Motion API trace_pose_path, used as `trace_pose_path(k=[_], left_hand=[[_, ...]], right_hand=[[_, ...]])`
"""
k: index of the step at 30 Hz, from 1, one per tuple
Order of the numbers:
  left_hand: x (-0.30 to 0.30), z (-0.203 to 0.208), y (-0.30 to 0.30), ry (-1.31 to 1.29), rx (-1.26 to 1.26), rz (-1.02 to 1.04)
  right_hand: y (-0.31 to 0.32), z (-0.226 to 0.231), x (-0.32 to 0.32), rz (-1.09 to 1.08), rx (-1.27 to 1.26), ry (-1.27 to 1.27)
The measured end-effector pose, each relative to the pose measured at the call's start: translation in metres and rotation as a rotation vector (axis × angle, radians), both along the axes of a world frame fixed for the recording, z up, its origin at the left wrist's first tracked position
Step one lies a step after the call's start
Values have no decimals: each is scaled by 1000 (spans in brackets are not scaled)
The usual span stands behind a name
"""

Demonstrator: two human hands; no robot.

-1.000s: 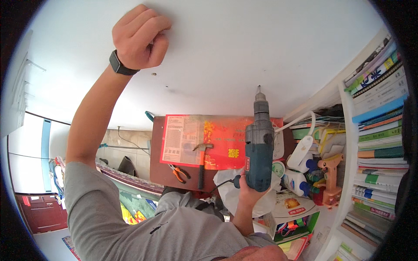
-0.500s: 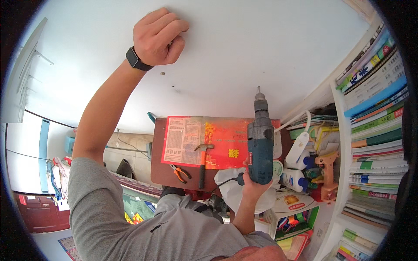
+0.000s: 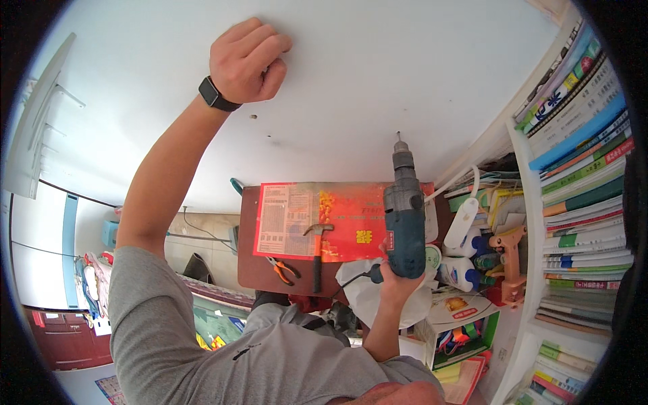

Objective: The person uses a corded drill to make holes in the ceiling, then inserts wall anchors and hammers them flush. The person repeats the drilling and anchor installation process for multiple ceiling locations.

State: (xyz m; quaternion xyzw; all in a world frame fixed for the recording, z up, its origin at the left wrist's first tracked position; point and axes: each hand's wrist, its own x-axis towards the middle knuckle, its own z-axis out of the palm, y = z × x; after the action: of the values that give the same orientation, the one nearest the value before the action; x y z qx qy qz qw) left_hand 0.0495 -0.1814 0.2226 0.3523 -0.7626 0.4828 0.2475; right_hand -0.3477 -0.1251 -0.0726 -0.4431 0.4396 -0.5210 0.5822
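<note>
Two hands busy right now. Left arm's raised high and slanting up to the right, watch on the wrist, and my left hand is curled into a loose fist up at the wall; can't tell if anything's tucked inside it. Right forearm's lower and pointing up, with my right hand wrapped around the back end of a dark blue-green drill. From up here the drill overlaps the right part of the brown table, bit aimed at the wall past the far edge, toward the far right corner. Hammer lies head on the red sheet, handle running to the near edge, with pliers just left, toward the near left corner.
</note>
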Motion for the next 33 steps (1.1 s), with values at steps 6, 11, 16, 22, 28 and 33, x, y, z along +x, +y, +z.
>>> trace_pose_path(k=[6, 11, 16, 22, 28, 33], left_hand=[[-4, 1, -2, 21, -8, 15], [-6, 1, 0, 33, 2, 47], [-5, 2, -2, 21, -4, 35], [-9, 3, -2, 13, -11, 19], [-8, 4, -1, 22, -4, 22], [-2, 0, -5, -17, -27, -10]], right_hand=[[-3, 10, -3, 31, -14, -27], [-3, 9, -4, 51, 4, -68], [2, 10, -6, 17, 31, -82], [7, 8, -7, -20, 34, -100], [16, -13, -25, -30, 38, 94], [41, -23, -39, -218, 81, 54]])
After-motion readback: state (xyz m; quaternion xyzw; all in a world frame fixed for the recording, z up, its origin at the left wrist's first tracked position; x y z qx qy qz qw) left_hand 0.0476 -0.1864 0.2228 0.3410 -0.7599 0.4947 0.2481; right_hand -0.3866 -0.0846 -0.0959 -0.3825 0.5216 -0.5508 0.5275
